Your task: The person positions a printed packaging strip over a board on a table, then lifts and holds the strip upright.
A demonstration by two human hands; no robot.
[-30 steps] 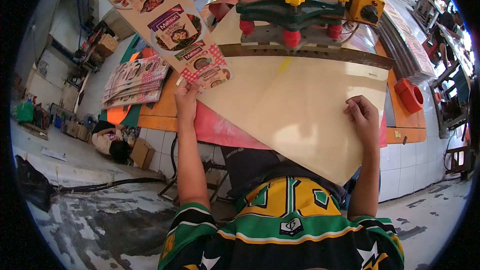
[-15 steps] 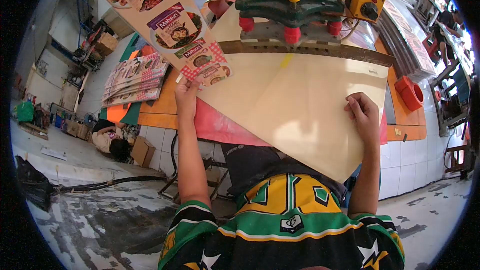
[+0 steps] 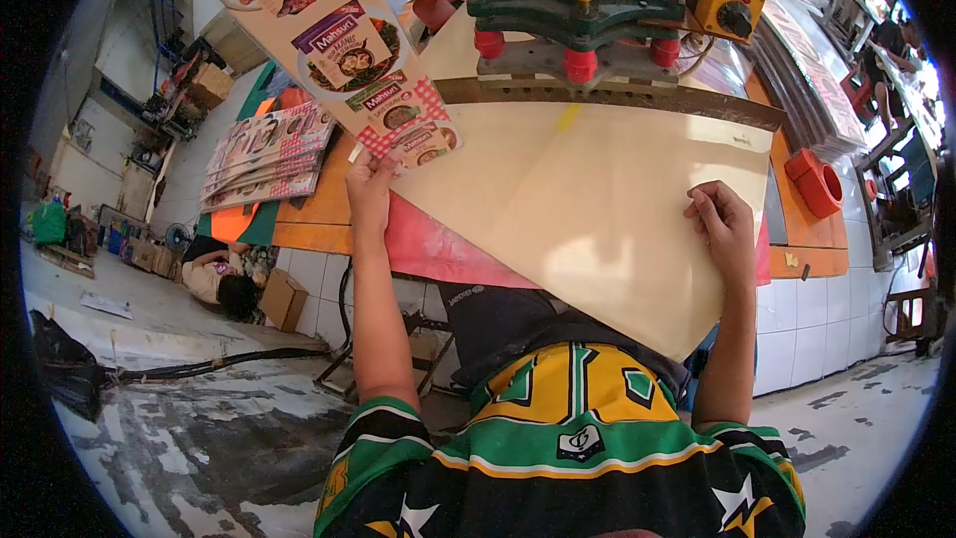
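Note:
My left hand [image 3: 371,189] grips the lower corner of a long printed cardboard panel [image 3: 349,50] with food pictures and "Mahsuri" lettering. The panel slants up to the left and runs out of view at the top. A large cream sheet [image 3: 588,209] lies in front of me, one corner pointing at my body, with a yellow mark near its far edge. My right hand [image 3: 725,219] is over the sheet's right side, fingers curled and thumb against them; whether anything is between them is hidden. Beneath the sheet shows a pink surface [image 3: 438,244].
Behind the sheet stands a green press machine [image 3: 578,15] with yellow knobs, red feet and a yellow control box [image 3: 725,5]. Stacked printed panels [image 3: 269,154] lie at left. A red tape dispenser-like object [image 3: 815,184] sits at right. A person [image 3: 221,277] is low at the left.
Almost nothing differs. The view has shifted very slightly; both hands, the printed panel and the cream sheet keep their places.

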